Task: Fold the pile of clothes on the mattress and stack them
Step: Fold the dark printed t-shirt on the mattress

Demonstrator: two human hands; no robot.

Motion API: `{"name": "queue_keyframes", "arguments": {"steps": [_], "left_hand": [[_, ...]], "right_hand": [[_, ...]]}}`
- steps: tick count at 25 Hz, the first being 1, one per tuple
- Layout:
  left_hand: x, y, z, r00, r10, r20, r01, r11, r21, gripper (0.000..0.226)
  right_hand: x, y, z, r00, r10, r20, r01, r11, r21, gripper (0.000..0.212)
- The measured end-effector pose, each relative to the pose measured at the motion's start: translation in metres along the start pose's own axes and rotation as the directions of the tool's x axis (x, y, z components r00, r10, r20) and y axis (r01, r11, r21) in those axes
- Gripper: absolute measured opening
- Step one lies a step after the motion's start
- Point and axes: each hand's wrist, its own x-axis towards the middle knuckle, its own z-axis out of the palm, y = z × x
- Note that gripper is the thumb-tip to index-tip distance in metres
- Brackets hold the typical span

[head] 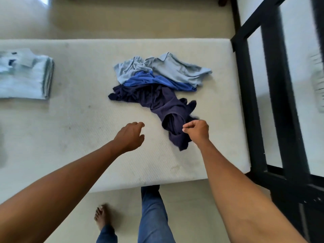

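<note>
Right hand pinches near end of crumpled navy fabric shirt, long axis diagonal toward person, one of three loose garments on white mattress; one folded pale-blue stack far left; left hand relaxed, empty.

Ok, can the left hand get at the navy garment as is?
Probably yes. The left hand is open, with only bare mattress between it and the navy garment; the right hand pinches its near end.
</note>
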Motion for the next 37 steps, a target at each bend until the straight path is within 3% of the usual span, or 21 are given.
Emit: {"name": "queue_keyframes", "arguments": {"steps": [4, 8, 12, 16, 20, 22, 24, 27, 29, 32, 35, 37], "left_hand": [[-0.062, -0.004, -0.039, 0.994, 0.088, -0.068, -0.089, 0.996, 0.000, 0.051], [-0.148, -0.013, -0.088, 0.950, 0.257, -0.177, -0.259, 0.966, 0.008, 0.044], [-0.247, -0.039, -0.167, 0.860, 0.350, -0.371, -0.365, 0.930, 0.031, 0.046], [-0.315, -0.065, -0.243, 0.789, 0.325, -0.521, -0.368, 0.930, 0.023, 0.055], [-0.366, -0.091, -0.284, 0.786, 0.290, -0.546, -0.385, 0.920, -0.066, 0.057], [-0.387, -0.103, -0.289, 0.819, 0.316, -0.480, -0.402, 0.912, -0.085, 0.041], [-0.405, -0.119, -0.288, 0.830, 0.283, -0.481, -0.338, 0.941, -0.029, 0.008], [-0.429, -0.159, -0.303, 0.804, 0.162, -0.572, -0.175, 0.984, 0.033, 0.004], [-0.447, -0.191, -0.327, 0.781, 0.091, -0.618, -0.058, 0.996, 0.073, 0.014], [-0.473, -0.225, -0.378, 0.642, 0.017, -0.766, 0.066, 0.995, 0.077, 0.029], [-0.498, -0.244, -0.402, 0.511, 0.013, -0.859, 0.148, 0.983, 0.104, 0.029], [-0.506, -0.255, -0.405, 0.498, 0.009, -0.867, 0.199, 0.972, 0.124, 0.027]], "right_hand": [[-0.092, -0.043, 0.000, 0.996, -0.016, 0.093, 0.000, 0.985, 0.173, 0.018], [-0.204, -0.118, 0.002, 0.963, -0.216, 0.159, 0.153, 0.930, 0.334, 0.018], [-0.319, -0.221, 0.006, 0.894, -0.440, 0.089, 0.394, 0.864, 0.312, 0.031], [-0.405, -0.308, 0.005, 0.798, -0.600, -0.057, 0.585, 0.748, 0.312, 0.045], [-0.470, -0.373, -0.003, 0.695, -0.716, -0.069, 0.689, 0.634, 0.352, 0.049], [-0.488, -0.398, -0.007, 0.643, -0.761, -0.091, 0.727, 0.568, 0.386, 0.047], [-0.497, -0.422, -0.009, 0.586, -0.801, -0.122, 0.771, 0.504, 0.390, 0.047], [-0.490, -0.449, -0.007, 0.524, -0.831, -0.188, 0.844, 0.475, 0.249, 0.049], [-0.481, -0.450, 0.000, 0.481, -0.860, -0.172, 0.875, 0.483, 0.033, 0.049], [-0.471, -0.441, 0.020, 0.478, -0.878, -0.016, 0.844, 0.464, -0.269, 0.038], [-0.488, -0.446, 0.041, 0.461, -0.876, 0.142, 0.842, 0.382, -0.380, 0.042], [-0.510, -0.462, 0.053, 0.435, -0.884, 0.174, 0.846, 0.335, -0.414, 0.047]]}}
